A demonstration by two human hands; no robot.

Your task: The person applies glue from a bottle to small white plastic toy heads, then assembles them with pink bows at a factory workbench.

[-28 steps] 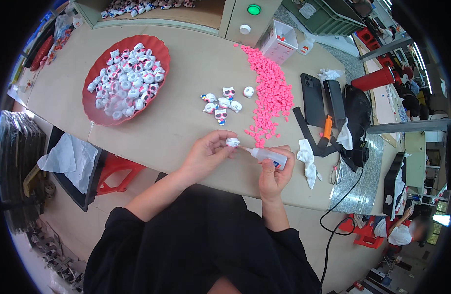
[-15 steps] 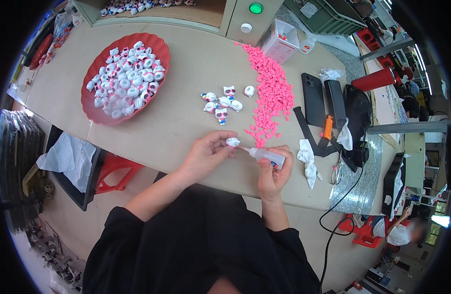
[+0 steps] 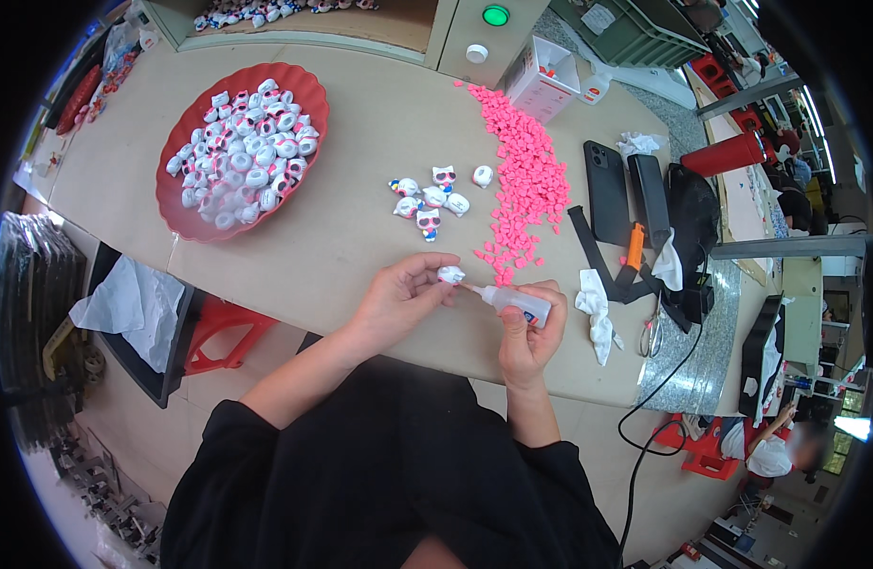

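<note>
Between the fingertips of my left hand [image 3: 398, 299] is a small white cat-shaped figurine head [image 3: 450, 275]. My right hand [image 3: 531, 341] is wrapped round a translucent glue bottle [image 3: 520, 304], tilted so that its thin nozzle points left and reaches the figurine head. Whether a drop is coming out is too small to tell. Beyond my hands lies a small group of white cat figurines [image 3: 428, 224], some with pink glasses and blue bodies, and one loose white head [image 3: 483, 175]. A long heap of small pink pieces [image 3: 531, 180] spreads just past the bottle.
A red scalloped bowl [image 3: 318, 104] full of white heads stands at the left. To the right lie a black phone [image 3: 605, 194], a black case [image 3: 649, 199], an orange-handled tool [image 3: 635, 246], crumpled tissue [image 3: 596, 313] and scissors [image 3: 652, 334]. A white box [image 3: 542, 81] stands at the back.
</note>
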